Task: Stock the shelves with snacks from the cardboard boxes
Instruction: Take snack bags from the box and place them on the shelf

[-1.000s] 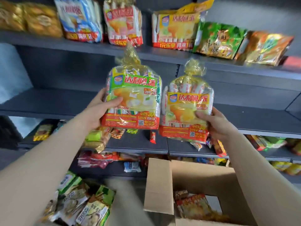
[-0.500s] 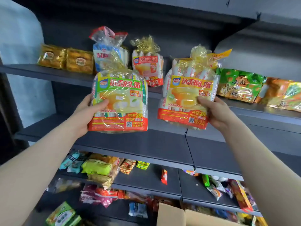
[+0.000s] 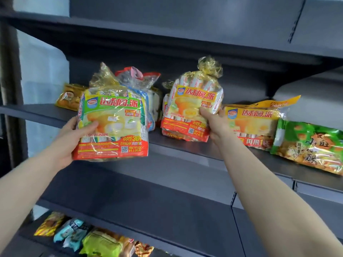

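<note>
My left hand (image 3: pixel 73 139) grips a green-topped bag of snack pies (image 3: pixel 113 127) by its left side, held in the air in front of the upper grey shelf (image 3: pixel 178 145). My right hand (image 3: pixel 213 125) grips a yellow-topped bag of snack pies (image 3: pixel 193 108) by its right side; the bag's bottom rests at the shelf, in front of a similar red-and-white bag. The cardboard boxes are out of view.
On the same shelf sit a blue-and-white bag (image 3: pixel 148 101) behind the left bag, golden packs (image 3: pixel 69 97) at far left, a flat yellow pie bag (image 3: pixel 254 123) and green snack bags (image 3: pixel 308 145) at right. The shelf below is bare; lower shelves hold mixed packets (image 3: pixel 89 240).
Both hands rose and pushed forward toward the upper shelf. The yellow bag now meets the shelf, and the view tilted up so the box dropped out of sight.
</note>
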`<state>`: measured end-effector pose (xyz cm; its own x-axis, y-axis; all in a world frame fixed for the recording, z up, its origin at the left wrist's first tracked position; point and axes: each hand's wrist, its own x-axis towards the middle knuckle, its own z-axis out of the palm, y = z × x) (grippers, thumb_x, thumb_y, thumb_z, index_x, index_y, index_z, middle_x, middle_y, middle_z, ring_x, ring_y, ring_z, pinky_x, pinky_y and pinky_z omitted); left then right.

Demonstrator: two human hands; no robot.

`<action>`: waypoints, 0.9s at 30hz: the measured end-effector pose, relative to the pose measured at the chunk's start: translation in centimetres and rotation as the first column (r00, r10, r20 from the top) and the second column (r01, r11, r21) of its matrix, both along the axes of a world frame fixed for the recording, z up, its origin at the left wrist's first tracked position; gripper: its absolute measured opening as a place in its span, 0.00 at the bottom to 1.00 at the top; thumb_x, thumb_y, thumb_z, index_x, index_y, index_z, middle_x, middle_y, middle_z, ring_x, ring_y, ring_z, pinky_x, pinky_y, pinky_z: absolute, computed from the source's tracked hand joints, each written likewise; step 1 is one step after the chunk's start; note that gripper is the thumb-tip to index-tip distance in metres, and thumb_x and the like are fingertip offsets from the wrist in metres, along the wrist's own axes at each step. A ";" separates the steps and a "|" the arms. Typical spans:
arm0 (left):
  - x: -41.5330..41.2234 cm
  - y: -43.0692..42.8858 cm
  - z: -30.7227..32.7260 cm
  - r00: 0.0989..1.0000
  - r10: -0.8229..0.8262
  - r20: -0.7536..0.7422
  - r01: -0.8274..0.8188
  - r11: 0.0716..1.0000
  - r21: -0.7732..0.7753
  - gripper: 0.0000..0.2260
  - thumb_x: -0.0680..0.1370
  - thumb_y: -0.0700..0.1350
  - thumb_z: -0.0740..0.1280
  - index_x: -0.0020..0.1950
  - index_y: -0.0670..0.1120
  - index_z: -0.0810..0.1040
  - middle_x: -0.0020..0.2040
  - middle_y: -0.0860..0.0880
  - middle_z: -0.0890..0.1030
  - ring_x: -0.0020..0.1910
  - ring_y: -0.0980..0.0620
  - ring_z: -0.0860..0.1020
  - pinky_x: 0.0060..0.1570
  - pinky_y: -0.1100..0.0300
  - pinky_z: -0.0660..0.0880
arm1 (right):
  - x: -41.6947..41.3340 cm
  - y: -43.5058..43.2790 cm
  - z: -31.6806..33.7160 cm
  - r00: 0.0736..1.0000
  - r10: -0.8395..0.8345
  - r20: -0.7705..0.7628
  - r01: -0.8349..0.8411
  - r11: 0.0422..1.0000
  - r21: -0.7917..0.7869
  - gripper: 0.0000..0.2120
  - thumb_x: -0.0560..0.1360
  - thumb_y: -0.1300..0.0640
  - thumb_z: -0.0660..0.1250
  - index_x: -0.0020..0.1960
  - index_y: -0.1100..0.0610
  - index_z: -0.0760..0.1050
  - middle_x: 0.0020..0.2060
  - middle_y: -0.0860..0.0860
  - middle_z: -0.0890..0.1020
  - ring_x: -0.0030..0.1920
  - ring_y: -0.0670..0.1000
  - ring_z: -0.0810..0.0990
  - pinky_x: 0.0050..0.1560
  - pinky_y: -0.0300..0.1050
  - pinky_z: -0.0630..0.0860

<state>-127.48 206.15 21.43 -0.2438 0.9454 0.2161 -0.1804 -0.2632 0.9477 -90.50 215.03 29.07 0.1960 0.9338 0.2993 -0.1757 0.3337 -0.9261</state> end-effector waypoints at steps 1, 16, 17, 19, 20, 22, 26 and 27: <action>-0.3 0.8 0.0 1.000 0.009 -0.003 -0.009 1.000 0.008 0.27 0.66 0.52 0.74 0.65 0.56 0.73 0.54 0.49 0.84 0.46 0.47 0.84 0.42 0.50 0.79 | -0.4 1.0 -0.2 1.000 0.005 0.002 -0.005 1.000 0.000 0.18 0.72 0.62 0.76 0.57 0.55 0.73 0.52 0.56 0.84 0.48 0.57 0.85 0.44 0.57 0.83; -1.5 7.7 1.4 0.995 -0.098 -0.036 0.098 0.995 0.003 0.28 0.69 0.52 0.74 0.68 0.55 0.73 0.56 0.48 0.85 0.52 0.44 0.84 0.51 0.44 0.79 | -1.0 5.4 -4.3 0.977 0.007 0.214 0.004 0.999 -0.049 0.26 0.73 0.57 0.76 0.68 0.56 0.70 0.58 0.54 0.83 0.53 0.55 0.85 0.54 0.59 0.82; -1.7 8.0 1.4 0.994 -0.102 -0.034 0.102 0.995 0.004 0.28 0.69 0.52 0.74 0.68 0.55 0.73 0.56 0.48 0.85 0.53 0.44 0.83 0.52 0.43 0.79 | -1.3 5.4 -4.4 0.980 -0.003 0.201 0.012 0.999 -0.043 0.26 0.74 0.57 0.76 0.68 0.56 0.70 0.57 0.54 0.83 0.53 0.55 0.85 0.54 0.59 0.82; -1.9 8.5 1.4 0.994 -0.105 -0.028 0.105 0.994 -0.003 0.29 0.69 0.53 0.74 0.69 0.55 0.73 0.56 0.48 0.84 0.54 0.43 0.83 0.53 0.42 0.79 | -2.1 5.5 -4.6 0.984 -0.019 0.180 0.027 0.999 -0.041 0.26 0.74 0.58 0.75 0.68 0.55 0.69 0.58 0.54 0.83 0.54 0.55 0.85 0.54 0.59 0.82; -2.0 8.7 1.3 0.994 -0.105 -0.027 0.105 0.994 -0.010 0.29 0.69 0.53 0.74 0.69 0.55 0.73 0.56 0.48 0.84 0.54 0.43 0.83 0.53 0.42 0.79 | -2.4 5.6 -4.7 0.983 -0.027 0.181 0.036 0.998 -0.042 0.26 0.74 0.58 0.75 0.68 0.54 0.68 0.58 0.53 0.82 0.54 0.55 0.84 0.54 0.59 0.82; -2.3 8.8 1.2 0.994 -0.108 -0.033 0.108 0.994 -0.013 0.29 0.69 0.53 0.74 0.69 0.55 0.72 0.56 0.48 0.84 0.54 0.44 0.83 0.53 0.42 0.79 | -2.7 5.5 -4.7 0.974 -0.053 0.220 0.063 0.997 -0.040 0.27 0.74 0.57 0.75 0.69 0.54 0.67 0.59 0.53 0.82 0.54 0.54 0.84 0.54 0.57 0.82; -2.9 9.0 0.7 0.994 -0.105 -0.042 0.105 0.994 -0.013 0.28 0.69 0.53 0.74 0.69 0.56 0.72 0.55 0.49 0.85 0.52 0.45 0.84 0.49 0.44 0.80 | -2.4 5.6 -4.0 0.926 -0.164 0.340 0.169 0.986 0.016 0.38 0.69 0.55 0.80 0.72 0.54 0.63 0.59 0.51 0.81 0.55 0.51 0.83 0.54 0.54 0.82; -3.0 9.0 0.5 0.994 -0.104 -0.035 0.104 0.994 -0.013 0.28 0.69 0.53 0.74 0.69 0.56 0.72 0.55 0.49 0.85 0.52 0.45 0.84 0.49 0.45 0.80 | -2.5 5.6 -3.9 0.906 -0.213 0.367 0.205 0.977 0.060 0.42 0.67 0.53 0.81 0.74 0.53 0.61 0.60 0.49 0.80 0.56 0.51 0.82 0.55 0.55 0.82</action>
<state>-130.49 215.16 21.97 -0.1362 0.9677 0.2124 -0.1724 -0.2342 0.9568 -92.96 220.64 25.21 0.2578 0.8770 0.4055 0.2533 0.3437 -0.9043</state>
